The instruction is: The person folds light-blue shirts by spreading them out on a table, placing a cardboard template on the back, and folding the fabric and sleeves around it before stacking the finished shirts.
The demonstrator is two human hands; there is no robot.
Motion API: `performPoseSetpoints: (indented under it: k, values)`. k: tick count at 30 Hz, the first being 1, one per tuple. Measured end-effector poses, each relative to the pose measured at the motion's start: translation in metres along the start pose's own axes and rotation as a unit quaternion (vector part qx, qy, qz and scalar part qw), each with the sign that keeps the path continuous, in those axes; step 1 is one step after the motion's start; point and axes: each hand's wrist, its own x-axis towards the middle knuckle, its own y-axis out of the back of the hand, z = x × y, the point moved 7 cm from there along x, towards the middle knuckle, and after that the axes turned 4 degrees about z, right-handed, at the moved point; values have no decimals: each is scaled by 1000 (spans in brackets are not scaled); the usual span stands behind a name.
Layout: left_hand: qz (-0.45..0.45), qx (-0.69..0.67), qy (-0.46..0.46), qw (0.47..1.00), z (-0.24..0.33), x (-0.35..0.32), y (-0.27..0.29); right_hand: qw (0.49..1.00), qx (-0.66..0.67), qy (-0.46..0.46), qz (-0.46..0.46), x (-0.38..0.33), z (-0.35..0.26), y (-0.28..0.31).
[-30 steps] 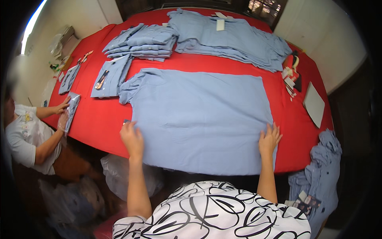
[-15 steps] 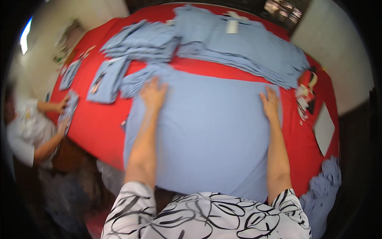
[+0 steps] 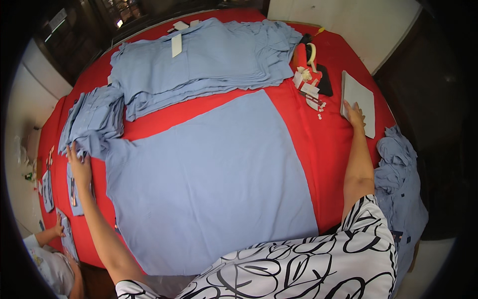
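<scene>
Blue shirt [image 3: 209,184] lies spread flat and face down on the red tabletop [image 3: 323,144], hem toward me, its left sleeve [image 3: 92,144] running out toward the far left edge. My left hand [image 3: 79,164] rests on that sleeve with fingers extended and open, pressing the cloth rather than pinching it. My right hand [image 3: 354,115] is well apart from the shirt, open, fingertips on the near corner of a grey folding board [image 3: 359,99] at the right of the tabletop; not yet gripping it, as far as I can tell.

Note on method: keep the left palm flat on the sleeve so the body panel does not creep. Judgement: the board wants lifting by its edge, not dragging, since small white scraps [image 3: 318,107] and a tape dispenser [image 3: 309,55] lie just beside it.

Beyond the shirt: a stack of flat blue shirts [image 3: 199,70]; a folded pile [image 3: 94,117] at far left. Another person's hand [image 3: 59,230] works at lower left.
</scene>
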Motion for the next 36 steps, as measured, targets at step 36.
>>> performPoseSetpoints:
  k: [36]
  values:
    - [-185, -461, 456, 739, -24, -310, 122, 675, 121, 577, -444, -617, -318, -128]
